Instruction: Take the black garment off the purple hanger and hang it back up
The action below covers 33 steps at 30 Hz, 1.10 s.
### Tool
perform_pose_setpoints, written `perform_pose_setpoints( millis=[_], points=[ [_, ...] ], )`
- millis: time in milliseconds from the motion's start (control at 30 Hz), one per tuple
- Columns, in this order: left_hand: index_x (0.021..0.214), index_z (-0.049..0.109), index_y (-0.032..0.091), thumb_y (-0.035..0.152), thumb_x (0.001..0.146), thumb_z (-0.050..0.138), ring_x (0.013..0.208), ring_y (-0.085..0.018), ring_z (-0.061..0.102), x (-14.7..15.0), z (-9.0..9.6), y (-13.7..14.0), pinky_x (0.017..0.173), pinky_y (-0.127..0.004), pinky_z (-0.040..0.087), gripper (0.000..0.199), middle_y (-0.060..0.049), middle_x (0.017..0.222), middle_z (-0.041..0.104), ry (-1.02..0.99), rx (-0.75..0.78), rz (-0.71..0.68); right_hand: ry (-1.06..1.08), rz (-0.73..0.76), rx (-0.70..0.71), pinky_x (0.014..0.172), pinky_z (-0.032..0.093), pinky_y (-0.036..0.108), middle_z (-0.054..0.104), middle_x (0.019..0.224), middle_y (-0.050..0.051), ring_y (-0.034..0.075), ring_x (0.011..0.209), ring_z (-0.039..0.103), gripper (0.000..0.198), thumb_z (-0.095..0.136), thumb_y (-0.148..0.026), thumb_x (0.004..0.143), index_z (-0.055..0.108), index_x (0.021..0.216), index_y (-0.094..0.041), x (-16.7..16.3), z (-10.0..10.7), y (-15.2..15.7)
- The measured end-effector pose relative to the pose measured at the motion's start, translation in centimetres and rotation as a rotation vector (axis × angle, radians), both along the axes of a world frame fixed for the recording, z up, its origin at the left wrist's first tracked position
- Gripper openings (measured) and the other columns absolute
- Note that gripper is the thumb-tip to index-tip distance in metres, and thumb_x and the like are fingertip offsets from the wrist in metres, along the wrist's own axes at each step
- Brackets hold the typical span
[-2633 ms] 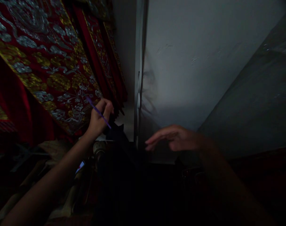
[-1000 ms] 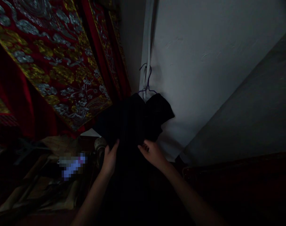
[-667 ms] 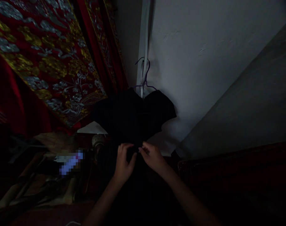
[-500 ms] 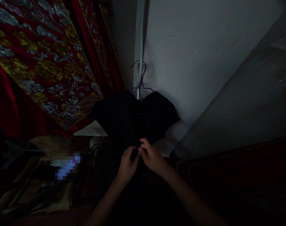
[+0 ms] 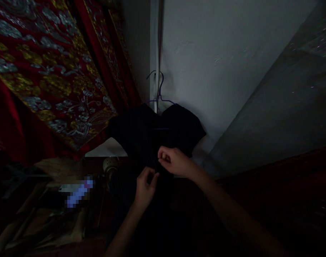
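A black short-sleeved garment point(image 5: 136, 132) hangs from a thin purple wire hanger point(image 5: 161, 96), open in a V at the neck. At its front, low on the opening, my left hand point(image 5: 144, 189) is closed with thumb and forefinger curled on the dark cloth. Higher and to the right, my right hand point(image 5: 175, 162) has its fingertips pinched together over the garment's front. What the right fingers hold, if anything, is too dark and small to make out. The lower part of the garment fades into darkness.
Red cloth point(image 5: 63, 78) with gold and silver embroidery hangs on the left. A pale strip point(image 5: 155, 43) runs up the wall point(image 5: 200, 53) behind the hanger. Lower left are a wooden frame point(image 5: 78, 221) and a blurred-out blue item point(image 5: 79, 192). Grey sheeting point(image 5: 281, 103) slopes down on the right.
My right hand has moved up and slightly right, away from the left hand, with its fingers drawn together. My left hand has stayed nearly in place.
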<state>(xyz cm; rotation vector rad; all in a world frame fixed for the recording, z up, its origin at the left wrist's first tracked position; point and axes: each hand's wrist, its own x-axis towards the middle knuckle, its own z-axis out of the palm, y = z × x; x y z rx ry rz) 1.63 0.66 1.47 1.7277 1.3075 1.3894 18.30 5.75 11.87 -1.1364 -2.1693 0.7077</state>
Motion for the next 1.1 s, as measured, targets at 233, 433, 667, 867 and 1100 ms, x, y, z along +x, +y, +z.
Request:
perform_pose_setpoints(
  millis=[233, 433, 667, 867, 1100],
  points=[
    [0.081, 0.062, 0.020, 0.029, 0.093, 0.059, 0.076, -0.019, 0.063, -0.3, 0.6, -0.3, 0.072, -0.029, 0.049, 0.016, -0.002, 0.080, 0.065, -0.042, 0.006, -0.049, -0.045, -0.075, -0.048, 0.058, 0.040, 0.024, 0.065, 0.072, -0.004, 0.014, 0.062, 0.061, 0.028, 0.070, -0.019, 0.085, 0.060, 0.111, -0.024, -0.6, -4.6, -2.1],
    [0.082, 0.061, 0.020, 0.032, 0.094, 0.060, 0.077, -0.019, 0.062, -0.5, 0.0, -0.3, 0.074, -0.030, 0.048, 0.016, -0.002, 0.080, 0.064, -0.017, -0.016, -0.021, 0.045, -0.088, 0.000, 0.061, 0.047, 0.026, 0.071, 0.072, -0.001, 0.015, 0.063, 0.066, 0.003, 0.070, -0.023, 0.087, 0.067, 0.088, -0.023, -0.3, -5.2, -1.5],
    [0.091, 0.064, 0.019, 0.032, 0.095, 0.060, 0.085, -0.020, 0.066, -0.5, -0.1, -0.4, 0.079, -0.031, 0.049, 0.014, -0.004, 0.088, 0.068, -0.024, -0.037, -0.062, 0.237, -0.190, 0.132, 0.059, 0.051, 0.025, 0.074, 0.072, 0.001, 0.015, 0.061, 0.068, 0.011, 0.066, -0.026, 0.089, 0.067, 0.080, -0.022, 0.1, -6.7, -2.0],
    [0.091, 0.065, 0.019, 0.032, 0.095, 0.060, 0.083, -0.019, 0.065, -0.2, -0.8, -0.2, 0.078, -0.029, 0.048, 0.015, -0.003, 0.088, 0.067, -0.041, -0.038, -0.062, 0.254, -0.182, 0.161, 0.059, 0.054, 0.024, 0.074, 0.080, 0.002, 0.014, 0.063, 0.069, 0.013, 0.065, -0.026, 0.089, 0.067, 0.102, -0.023, -0.3, -7.9, -2.1],
    [0.097, 0.066, 0.019, 0.030, 0.096, 0.059, 0.090, -0.019, 0.066, -0.3, -1.0, -0.2, 0.083, -0.029, 0.049, 0.013, -0.004, 0.094, 0.069, -0.061, -0.041, -0.081, 0.230, -0.180, 0.211, 0.060, 0.055, 0.026, 0.075, 0.084, 0.003, 0.015, 0.065, 0.069, 0.013, 0.063, -0.025, 0.092, 0.069, 0.103, -0.024, -0.7, -8.7, -2.2]
  ],
)
